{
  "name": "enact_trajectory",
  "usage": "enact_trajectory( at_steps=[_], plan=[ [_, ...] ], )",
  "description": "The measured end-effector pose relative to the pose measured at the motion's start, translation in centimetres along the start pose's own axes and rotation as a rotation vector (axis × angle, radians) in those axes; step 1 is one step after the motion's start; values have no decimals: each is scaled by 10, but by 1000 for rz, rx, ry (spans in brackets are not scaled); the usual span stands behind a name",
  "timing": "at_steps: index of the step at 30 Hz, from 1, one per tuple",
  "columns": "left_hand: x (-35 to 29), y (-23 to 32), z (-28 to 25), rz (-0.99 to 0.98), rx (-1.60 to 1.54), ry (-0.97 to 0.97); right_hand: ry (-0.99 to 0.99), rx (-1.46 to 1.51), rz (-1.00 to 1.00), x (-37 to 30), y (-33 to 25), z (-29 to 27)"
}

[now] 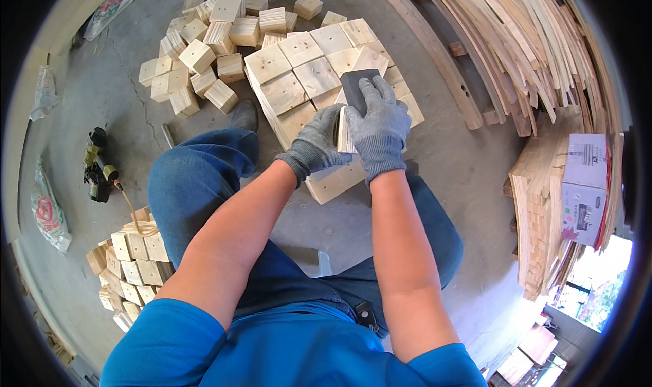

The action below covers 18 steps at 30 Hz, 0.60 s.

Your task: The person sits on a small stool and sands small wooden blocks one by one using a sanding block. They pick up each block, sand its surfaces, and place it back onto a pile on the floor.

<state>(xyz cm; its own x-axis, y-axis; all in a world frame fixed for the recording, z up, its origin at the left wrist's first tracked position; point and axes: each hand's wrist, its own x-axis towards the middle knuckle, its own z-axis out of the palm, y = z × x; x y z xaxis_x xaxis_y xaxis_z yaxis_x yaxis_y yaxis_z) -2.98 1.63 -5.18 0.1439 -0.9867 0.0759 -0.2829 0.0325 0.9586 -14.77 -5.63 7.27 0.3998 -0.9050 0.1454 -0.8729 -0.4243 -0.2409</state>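
Note:
My left hand (pixel 317 141), in a grey knit glove, is closed around the side of a pale wooden block (pixel 345 137). My right hand (pixel 380 115), gloved the same way, grips a dark grey sanding block (pixel 358 88) against that wooden block. Its fingers lie over the pad, and the face beneath is hidden. Both hands are above a raised, closely packed group of square wooden blocks (pixel 280 93) between my knees. Another wooden block (pixel 371 60) lies on top of this group, just beyond the sanding block.
Loose wooden blocks (pixel 221 37) are heaped at the far left, and stacked blocks (pixel 139 265) stand by my left knee. A nail gun (pixel 97 166) with a hose lies on the floor at left. Long wooden strips (pixel 502 41) and a carton (pixel 584 187) are at right.

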Motion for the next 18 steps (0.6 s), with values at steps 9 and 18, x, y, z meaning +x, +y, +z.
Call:
enact_trajectory(
  at_steps=[9,18],
  plan=[
    [2,10,-5,9,61,-8,33,-14,-50,-109,4,-16],
    [0,6,-5,18,68,-5,47,34,-93,-112,11,-15]
  ],
)
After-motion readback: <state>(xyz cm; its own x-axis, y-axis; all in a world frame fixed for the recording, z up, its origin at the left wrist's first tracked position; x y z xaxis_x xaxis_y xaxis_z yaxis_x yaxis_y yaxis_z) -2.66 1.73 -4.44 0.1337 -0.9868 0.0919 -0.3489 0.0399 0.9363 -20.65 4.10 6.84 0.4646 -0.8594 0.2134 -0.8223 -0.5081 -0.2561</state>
